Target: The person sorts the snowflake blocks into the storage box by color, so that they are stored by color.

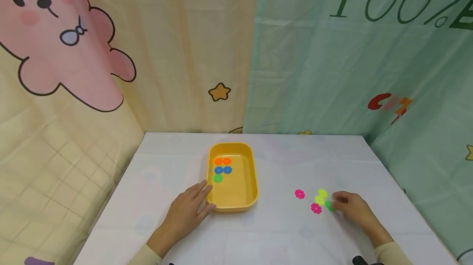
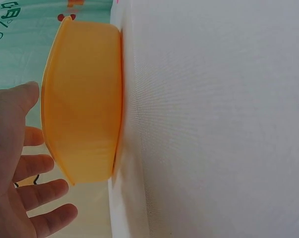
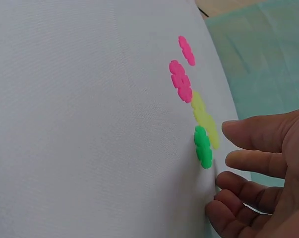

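A yellow tray [image 1: 238, 193] stands on the table, holding two orange discs [image 1: 223, 161], two blue discs [image 1: 223, 170] and one green disc [image 1: 218, 178]. At the tray's left edge rests my left hand [image 1: 186, 211], fingers and thumb spread along the rim. My right hand [image 1: 352, 209] is over the right side of the table, thumb and index fingertips apart, close beside a green notched disc [image 3: 203, 147]. Two yellow discs [image 1: 320, 197] lie together against that green one. Two pink discs [image 1: 300, 194] lie flat to their left.
White cloth covers the table [image 1: 273, 236]. Printed curtains hang behind it, a cream one [image 1: 177, 72] on the left and a green one [image 1: 314, 72] on the right. A small black object [image 1: 360, 260] shows at the bottom edge by the right sleeve.
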The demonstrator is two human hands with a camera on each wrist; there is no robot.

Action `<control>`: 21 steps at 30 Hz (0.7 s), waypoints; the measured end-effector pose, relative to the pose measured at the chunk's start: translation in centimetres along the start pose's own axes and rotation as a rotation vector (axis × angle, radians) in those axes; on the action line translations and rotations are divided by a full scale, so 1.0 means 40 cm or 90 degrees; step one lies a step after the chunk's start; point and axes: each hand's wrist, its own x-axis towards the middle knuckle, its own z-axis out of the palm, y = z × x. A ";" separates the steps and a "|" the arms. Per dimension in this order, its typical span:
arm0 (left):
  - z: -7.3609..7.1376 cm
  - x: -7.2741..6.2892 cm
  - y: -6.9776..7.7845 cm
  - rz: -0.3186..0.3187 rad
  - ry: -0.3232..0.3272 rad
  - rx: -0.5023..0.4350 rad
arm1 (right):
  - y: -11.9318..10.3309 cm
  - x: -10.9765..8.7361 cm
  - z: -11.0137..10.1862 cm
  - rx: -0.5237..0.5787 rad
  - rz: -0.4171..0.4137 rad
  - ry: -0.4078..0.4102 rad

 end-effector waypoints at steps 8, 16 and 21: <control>-0.003 -0.002 0.002 -0.002 0.002 0.005 | -0.003 0.007 0.015 -0.074 -0.007 0.000; -0.005 0.001 0.003 -0.008 -0.008 0.006 | -0.001 0.012 0.023 -0.121 -0.034 -0.004; -0.004 0.000 0.001 -0.007 -0.005 0.009 | -0.004 0.012 0.026 -0.136 -0.049 0.002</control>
